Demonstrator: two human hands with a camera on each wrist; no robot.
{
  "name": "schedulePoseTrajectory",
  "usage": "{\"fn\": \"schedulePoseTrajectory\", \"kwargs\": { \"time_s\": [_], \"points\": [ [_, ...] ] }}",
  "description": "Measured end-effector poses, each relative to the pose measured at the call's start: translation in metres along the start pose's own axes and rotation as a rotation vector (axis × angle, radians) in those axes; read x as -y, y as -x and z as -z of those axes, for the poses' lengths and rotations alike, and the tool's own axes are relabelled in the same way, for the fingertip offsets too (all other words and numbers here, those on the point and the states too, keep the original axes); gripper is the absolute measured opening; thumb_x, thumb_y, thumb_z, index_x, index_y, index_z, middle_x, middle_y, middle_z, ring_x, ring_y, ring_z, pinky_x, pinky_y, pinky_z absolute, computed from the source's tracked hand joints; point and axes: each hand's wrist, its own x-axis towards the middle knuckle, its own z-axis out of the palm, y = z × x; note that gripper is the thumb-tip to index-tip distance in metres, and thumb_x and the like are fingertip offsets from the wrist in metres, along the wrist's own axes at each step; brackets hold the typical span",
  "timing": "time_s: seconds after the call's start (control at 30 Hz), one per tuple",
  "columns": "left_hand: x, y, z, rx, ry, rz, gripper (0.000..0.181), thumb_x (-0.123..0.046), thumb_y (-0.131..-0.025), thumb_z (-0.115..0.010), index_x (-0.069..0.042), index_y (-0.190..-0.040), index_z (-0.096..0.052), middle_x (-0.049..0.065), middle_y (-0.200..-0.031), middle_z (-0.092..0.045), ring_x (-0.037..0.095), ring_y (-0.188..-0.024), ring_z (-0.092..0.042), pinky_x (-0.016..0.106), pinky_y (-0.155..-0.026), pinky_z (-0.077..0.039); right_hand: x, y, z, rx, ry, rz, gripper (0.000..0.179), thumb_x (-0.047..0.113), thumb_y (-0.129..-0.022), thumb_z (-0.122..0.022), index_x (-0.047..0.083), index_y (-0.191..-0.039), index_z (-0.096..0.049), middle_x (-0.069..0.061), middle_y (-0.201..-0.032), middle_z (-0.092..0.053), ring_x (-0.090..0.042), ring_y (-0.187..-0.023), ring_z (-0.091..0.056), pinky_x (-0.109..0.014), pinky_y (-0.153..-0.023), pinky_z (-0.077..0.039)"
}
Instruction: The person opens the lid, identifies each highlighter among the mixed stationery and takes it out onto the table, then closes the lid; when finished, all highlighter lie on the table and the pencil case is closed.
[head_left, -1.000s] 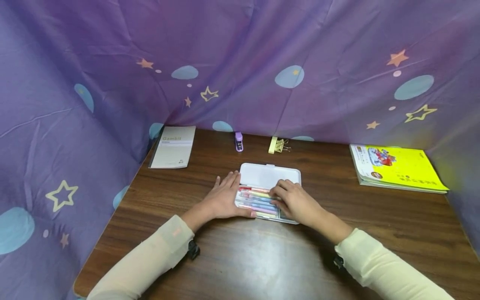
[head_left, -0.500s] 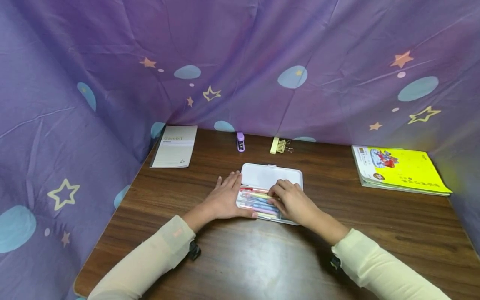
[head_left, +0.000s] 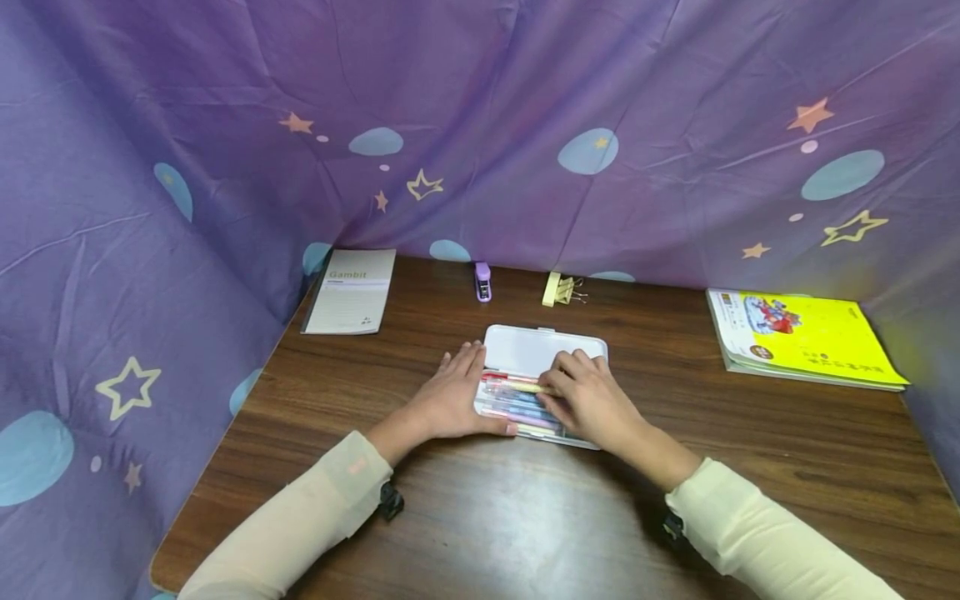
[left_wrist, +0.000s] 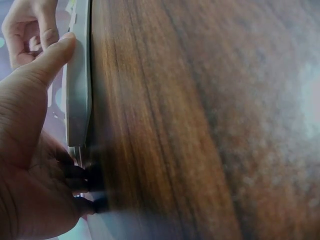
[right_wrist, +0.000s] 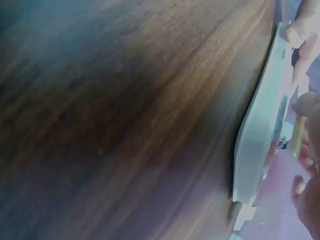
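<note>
A white pencil case point(head_left: 517, 348) lies unfolded on the table, its lid tipped back on the far side. Several pens point(head_left: 517, 408) in red, blue, pink and yellow lie lengthwise in its near half. My left hand point(head_left: 453, 402) rests against the left end, fingers straight and thumb along the front edge; the left wrist view shows that thumb point(left_wrist: 60, 50) on the rim. Over the right part of the case, my right hand point(head_left: 588, 398) pinches a yellow pen point(right_wrist: 298, 135) between thumb and fingers. The right hand hides the right ends of the pens.
A purple stapler point(head_left: 482, 282) and a pale yellow binder clip point(head_left: 564, 290) stand behind the case. At the back left lies a notebook point(head_left: 351, 292); yellow-covered books point(head_left: 817, 337) lie at the right. A purple curtain point(head_left: 480, 125) borders the wooden table point(head_left: 300, 417).
The yellow pen in my right hand's fingers now shows more clearly above the other pens. My left hand stays at the case's left end. The whole scene has shifted slightly rightward in view.
</note>
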Motion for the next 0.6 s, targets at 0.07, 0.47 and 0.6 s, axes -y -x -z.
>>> {"fn": "schedulePoseTrajectory", "kwargs": {
  "time_s": [0.07,0.47,0.6],
  "points": [
    [0.0,0.0,0.0,0.002,-0.006,0.0,0.146,-0.087,-0.084,-0.074,0.004,-0.176,-0.007,0.026,-0.185,-0.01,0.04,-0.174,-0.009,0.054,-0.142,-0.011,-0.001,0.001,0.002,-0.028,0.024,0.022,0.017,0.023,-0.092,-0.089,0.015,-0.102,-0.077,0.001,-0.098,-0.064,-0.021,-0.09,-0.054,-0.041,-0.078,-0.045],
    [-0.001,0.0,0.001,0.004,-0.006,0.0,0.145,-0.086,-0.084,-0.074,0.004,-0.175,-0.008,0.025,-0.185,-0.01,0.04,-0.174,-0.009,0.055,-0.142,-0.01,-0.022,0.017,0.019,-0.061,0.12,0.08,0.024,0.02,-0.088,-0.092,0.014,-0.104,-0.074,-0.002,-0.098,-0.064,-0.026,-0.091,-0.055,-0.045,-0.075,-0.042],
    [-0.001,0.002,0.001,0.012,-0.004,0.007,0.145,-0.087,-0.084,-0.074,0.003,-0.176,-0.007,0.025,-0.185,-0.008,0.038,-0.175,-0.007,0.054,-0.142,-0.01,-0.033,0.027,0.026,-0.053,0.119,0.051,0.028,0.017,-0.086,-0.094,0.013,-0.105,-0.075,-0.003,-0.101,-0.066,-0.028,-0.093,-0.057,-0.046,-0.075,-0.039]
  ]
}}
